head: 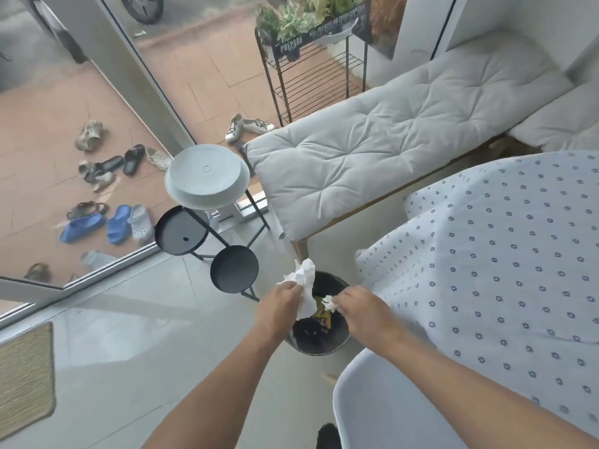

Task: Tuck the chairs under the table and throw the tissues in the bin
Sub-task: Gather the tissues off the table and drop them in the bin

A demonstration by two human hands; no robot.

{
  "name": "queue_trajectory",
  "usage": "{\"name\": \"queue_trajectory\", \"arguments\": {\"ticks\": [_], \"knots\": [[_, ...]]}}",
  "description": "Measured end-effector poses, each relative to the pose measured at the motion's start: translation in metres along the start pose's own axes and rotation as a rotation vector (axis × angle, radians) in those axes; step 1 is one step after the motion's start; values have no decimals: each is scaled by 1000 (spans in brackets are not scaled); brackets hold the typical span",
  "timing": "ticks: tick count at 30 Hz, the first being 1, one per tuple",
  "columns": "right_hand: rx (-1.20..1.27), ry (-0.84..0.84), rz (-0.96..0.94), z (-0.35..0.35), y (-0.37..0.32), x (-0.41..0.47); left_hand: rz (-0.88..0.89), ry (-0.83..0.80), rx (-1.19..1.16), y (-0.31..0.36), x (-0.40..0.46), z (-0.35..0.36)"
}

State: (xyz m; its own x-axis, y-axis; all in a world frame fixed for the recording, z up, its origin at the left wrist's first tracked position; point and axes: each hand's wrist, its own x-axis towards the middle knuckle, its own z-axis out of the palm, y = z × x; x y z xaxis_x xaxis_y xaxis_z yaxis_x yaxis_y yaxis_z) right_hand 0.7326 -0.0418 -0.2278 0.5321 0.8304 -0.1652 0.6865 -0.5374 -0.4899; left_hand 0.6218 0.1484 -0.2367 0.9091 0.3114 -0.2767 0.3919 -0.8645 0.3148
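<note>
A round black bin stands on the pale floor by the table corner, with dark rubbish and a yellow wrapper inside. Both my hands hover over its opening. My left hand grips a large crumpled white tissue that sticks up and hangs down past my fingers. My right hand pinches a small white tissue wad. The table under a dotted white cloth is at the right. A white chair sits at the bottom, its seat out beside the table's edge.
A black tiered stand with a white tray on top stands just left of the bin. A cushioned grey bench runs behind it. Glass doors at the left show several shoes outside. A woven mat lies at the lower left.
</note>
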Motion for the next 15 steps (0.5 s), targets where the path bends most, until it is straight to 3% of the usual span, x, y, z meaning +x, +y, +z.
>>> {"name": "queue_trajectory", "arguments": {"ticks": [7, 15], "knots": [[-125, -222, 31, 130, 38, 44, -2, -121, -30, -63, 28, 136], [-197, -371, 79, 229, 105, 89, -68, -272, -103, -96, 79, 268]]}}
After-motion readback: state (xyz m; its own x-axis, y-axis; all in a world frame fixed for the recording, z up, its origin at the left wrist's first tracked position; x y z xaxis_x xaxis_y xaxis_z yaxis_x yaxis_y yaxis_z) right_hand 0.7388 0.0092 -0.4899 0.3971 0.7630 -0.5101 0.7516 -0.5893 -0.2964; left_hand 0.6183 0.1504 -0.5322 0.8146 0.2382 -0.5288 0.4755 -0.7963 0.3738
